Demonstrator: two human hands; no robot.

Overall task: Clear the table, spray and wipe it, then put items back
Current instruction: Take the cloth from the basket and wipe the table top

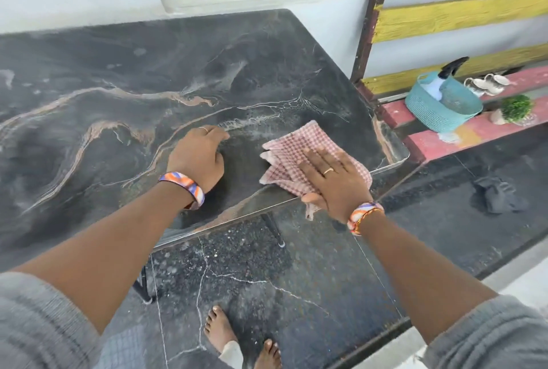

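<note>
A dark marble-patterned table [124, 78] fills the left and middle of the view. A folded pink checked cloth [292, 148] lies near its front right corner. My right hand [333, 182] presses flat on the cloth with straight fingers, at the table's front edge. My left hand [197, 155] rests on the tabletop just left of the cloth, fingers loosely curled, holding nothing. A teal basket [430, 111] with a spray bottle [441, 78] in it sits on the red step at the right, off the table.
Two white cups [486, 84] and a small green potted plant [514, 109] stand on the red step beside the basket. A dark rag [498, 195] lies on the floor at the right. My bare feet [234, 339] stand below the table's front edge. A striped fence rises behind the steps.
</note>
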